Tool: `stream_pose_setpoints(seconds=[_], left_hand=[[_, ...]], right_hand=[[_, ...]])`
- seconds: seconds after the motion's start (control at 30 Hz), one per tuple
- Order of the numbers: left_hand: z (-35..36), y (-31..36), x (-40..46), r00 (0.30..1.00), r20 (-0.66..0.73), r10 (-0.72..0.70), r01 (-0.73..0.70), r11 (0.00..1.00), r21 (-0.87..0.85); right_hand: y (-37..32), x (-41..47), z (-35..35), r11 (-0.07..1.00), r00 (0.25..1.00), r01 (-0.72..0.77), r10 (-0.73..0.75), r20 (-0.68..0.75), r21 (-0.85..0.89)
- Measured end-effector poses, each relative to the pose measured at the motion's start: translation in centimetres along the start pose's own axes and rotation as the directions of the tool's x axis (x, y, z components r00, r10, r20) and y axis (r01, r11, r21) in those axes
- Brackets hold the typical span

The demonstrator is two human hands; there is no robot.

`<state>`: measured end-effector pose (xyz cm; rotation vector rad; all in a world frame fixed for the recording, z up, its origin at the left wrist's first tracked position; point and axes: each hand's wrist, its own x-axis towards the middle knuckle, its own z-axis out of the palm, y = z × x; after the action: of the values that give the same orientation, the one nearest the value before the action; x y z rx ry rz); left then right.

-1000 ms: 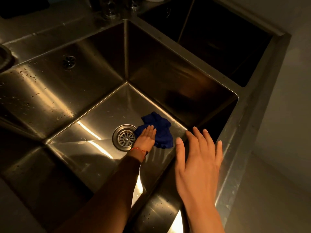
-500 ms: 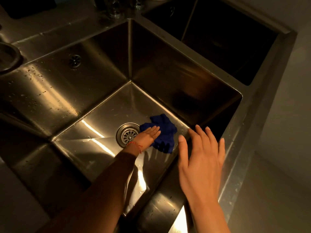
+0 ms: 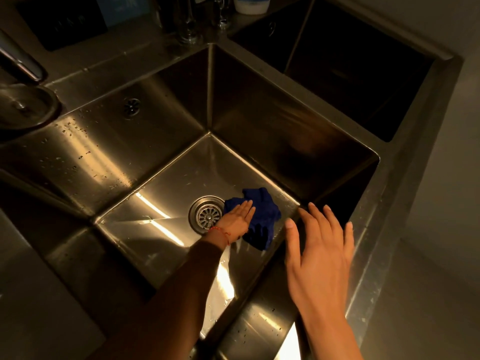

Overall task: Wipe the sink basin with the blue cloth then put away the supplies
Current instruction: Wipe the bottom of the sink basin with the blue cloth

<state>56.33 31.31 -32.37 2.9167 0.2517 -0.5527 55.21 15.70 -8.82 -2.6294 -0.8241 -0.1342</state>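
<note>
Two flat hands — left hand (image 3: pixel 237 219) presses blue cloth (image 3: pixel 262 216), right hand (image 3: pixel 320 253) hovers, fingers released.

Left hand (image 3: pixel 237 219) flat on blue cloth (image 3: pixel 262 216) beside drain (image 3: pixel 207 215).

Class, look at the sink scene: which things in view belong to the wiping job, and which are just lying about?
Belonging to the job:
blue cloth, pressed flat by the left hand
sink basin with its drain
right hand, open above the rim

Just lying about:
second basin
white bottle
glasses
pot lid
</note>
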Motion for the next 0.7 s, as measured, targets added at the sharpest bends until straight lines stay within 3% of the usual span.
stream_pose_setpoints(seconds=[0.13, 0.4, 0.7], left_hand=[[0.7, 1.0, 0.5, 0.996, -0.032, -0.082, 0.081, 0.995, -0.054], [0.7, 1.1, 1.1, 0.994, 0.009, -0.112, 0.113, 0.989, -0.091], [2.6, -0.4, -1.5, 0.999, 0.046, -0.027, 0.033, 0.993, -0.117]], right_hand=[[0.1, 0.0, 0.1, 1.000, 1.000, 0.002, -0.002, 0.001, 0.000], [0.1, 0.0, 0.2, 1.000, 1.000, 0.002, -0.002, -0.004, 0.007], [0.0, 0.0, 0.0, 1.000, 1.000, -0.009, 0.008, 0.005, 0.028]])
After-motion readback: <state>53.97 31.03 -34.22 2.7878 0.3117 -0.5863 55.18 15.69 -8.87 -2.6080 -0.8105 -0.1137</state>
